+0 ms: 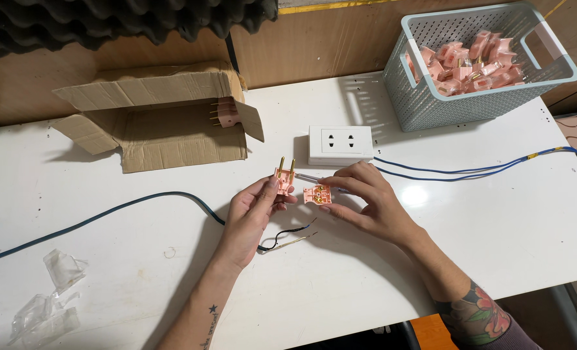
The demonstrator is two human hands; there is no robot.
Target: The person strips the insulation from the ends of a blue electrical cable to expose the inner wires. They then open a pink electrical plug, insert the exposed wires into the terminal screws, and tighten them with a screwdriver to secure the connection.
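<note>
White table (172, 272), cardboard box (165, 123) far left, basket (431, 97) far right. Left hand (253, 217) pinches a pink plug half (284, 179), prongs pointing up and away. Right hand (366, 201) grips the other half (317, 194) just to its right, nearly touching.

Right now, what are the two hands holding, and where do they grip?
The left hand pinches the pink plug half with two brass prongs by its body. The right hand holds the other pink plug half by its edges.
</note>
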